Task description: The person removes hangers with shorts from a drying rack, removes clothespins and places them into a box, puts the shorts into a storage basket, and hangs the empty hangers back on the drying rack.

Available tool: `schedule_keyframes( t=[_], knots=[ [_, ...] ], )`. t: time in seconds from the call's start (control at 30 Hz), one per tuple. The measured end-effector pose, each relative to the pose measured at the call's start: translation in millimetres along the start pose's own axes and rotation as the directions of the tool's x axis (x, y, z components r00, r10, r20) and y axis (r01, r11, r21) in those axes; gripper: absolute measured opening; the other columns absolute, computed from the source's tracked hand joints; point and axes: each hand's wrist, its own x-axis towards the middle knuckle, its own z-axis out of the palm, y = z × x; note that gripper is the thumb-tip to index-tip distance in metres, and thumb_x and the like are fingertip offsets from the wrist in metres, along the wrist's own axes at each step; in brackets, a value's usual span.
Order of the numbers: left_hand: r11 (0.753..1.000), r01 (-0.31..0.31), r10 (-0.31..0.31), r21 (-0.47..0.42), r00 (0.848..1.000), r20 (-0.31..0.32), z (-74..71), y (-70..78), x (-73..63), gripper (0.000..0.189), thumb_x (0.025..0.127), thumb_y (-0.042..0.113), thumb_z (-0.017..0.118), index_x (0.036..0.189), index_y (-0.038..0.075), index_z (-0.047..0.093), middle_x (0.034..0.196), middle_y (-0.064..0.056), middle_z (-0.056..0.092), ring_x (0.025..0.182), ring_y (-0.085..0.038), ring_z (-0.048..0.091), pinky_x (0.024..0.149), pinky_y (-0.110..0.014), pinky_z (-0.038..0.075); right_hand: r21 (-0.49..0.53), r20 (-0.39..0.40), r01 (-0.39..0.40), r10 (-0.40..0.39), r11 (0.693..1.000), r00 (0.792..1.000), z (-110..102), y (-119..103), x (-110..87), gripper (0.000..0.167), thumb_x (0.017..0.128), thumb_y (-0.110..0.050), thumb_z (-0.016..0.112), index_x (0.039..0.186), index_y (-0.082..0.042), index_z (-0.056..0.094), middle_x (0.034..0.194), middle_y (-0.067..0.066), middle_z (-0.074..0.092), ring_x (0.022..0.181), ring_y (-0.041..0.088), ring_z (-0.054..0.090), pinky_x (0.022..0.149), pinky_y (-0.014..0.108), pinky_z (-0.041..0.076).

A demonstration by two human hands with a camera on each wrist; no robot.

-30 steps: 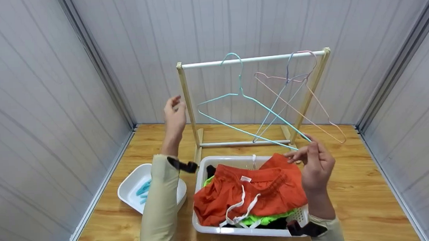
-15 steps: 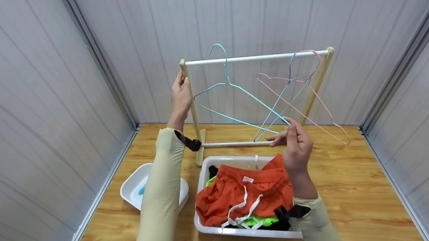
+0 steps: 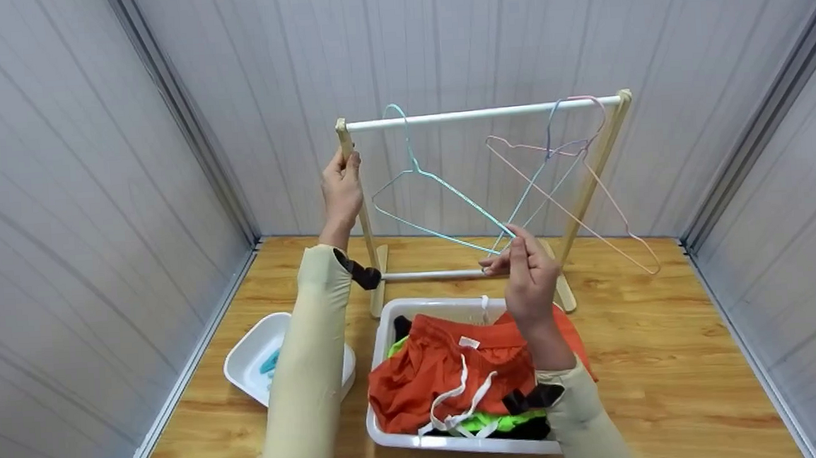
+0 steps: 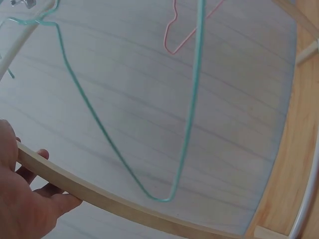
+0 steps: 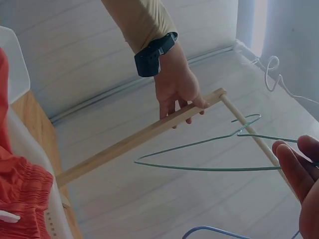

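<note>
My left hand (image 3: 342,194) grips the left wooden post (image 3: 369,231) of a small clothes rack, below its top end. In the right wrist view, the fingers of that hand lie over the post (image 5: 134,139). My right hand (image 3: 535,278) pinches a teal wire clothes hanger (image 4: 192,107) by its right corner. The hanger's hook (image 3: 408,140) is at the left part of the white rail (image 3: 472,114) and appears to lie over it. Its body is tilted, with the left corner near the left post.
A pink hanger (image 3: 623,216) and a blue-purple hanger (image 3: 549,132) hang at the rail's right end. Orange drawstring shorts (image 3: 424,377) lie on other clothes in a white basket (image 3: 457,445). A white tub (image 3: 243,373) with teal clothespins (image 3: 269,363) stands left, partly behind the left sleeve.
My left hand has risen and taken hold of the left post. My right hand has moved left with the teal hanger, whose hook rose above the rail, then came down at its left part.
</note>
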Motion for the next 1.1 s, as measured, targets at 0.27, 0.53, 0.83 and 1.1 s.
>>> schedule_keyframes(
  t=[0.27,0.53,0.83,1.1],
  knots=[
    [1.0,-0.001,0.001,0.003,1.0,-0.01,-0.8,-5.5,0.5,0.041,0.102,0.023,0.051,0.139,0.004,0.052,0.128,-0.015,0.059,0.121,-0.021,0.053,0.101,-0.033,0.041,0.001,0.086,-0.053,0.053,0.999,0.995,12,-18,-22.8,0.026,0.097,0.012,0.039,0.119,0.02,0.052,0.068,0.028,0.061,0.058,0.033,0.065,0.049,0.039,0.054],
    [1.0,0.0,0.0,-0.015,1.0,-0.008,-0.1,-6.9,0.3,0.043,0.102,0.024,0.05,0.14,0.004,0.051,0.128,-0.015,0.059,0.12,-0.021,0.053,0.1,-0.034,0.041,-0.057,0.18,-0.13,0.138,0.99,0.974,19,-18,-40.0,0.023,0.094,0.01,0.052,0.115,0.014,0.058,0.085,0.02,0.069,0.06,0.037,0.065,0.051,0.035,0.054],
    [0.996,0.086,-0.085,-0.038,0.996,0.032,-4.9,-5.7,1.7,0.042,0.101,0.029,0.052,0.138,0.01,0.055,0.131,-0.011,0.057,0.121,-0.018,0.049,0.101,-0.038,0.039,-0.196,0.306,-0.105,0.162,0.975,0.938,21,-5,-51.0,0.012,0.093,0.006,0.059,0.094,0.004,0.071,0.08,0.013,0.07,0.061,0.013,0.064,0.056,0.027,0.054],
    [0.987,0.154,-0.159,0.041,0.975,0.156,-16.0,-2.3,-0.5,0.041,0.103,0.027,0.048,0.14,0.008,0.051,0.134,-0.015,0.053,0.125,-0.026,0.046,0.101,-0.042,0.038,-0.299,0.299,-0.059,0.153,0.952,0.942,3,15,-32.4,0.016,0.094,-0.001,0.059,0.095,-0.007,0.074,0.084,0.004,0.072,0.07,0.015,0.066,0.057,0.024,0.05]
  ],
)
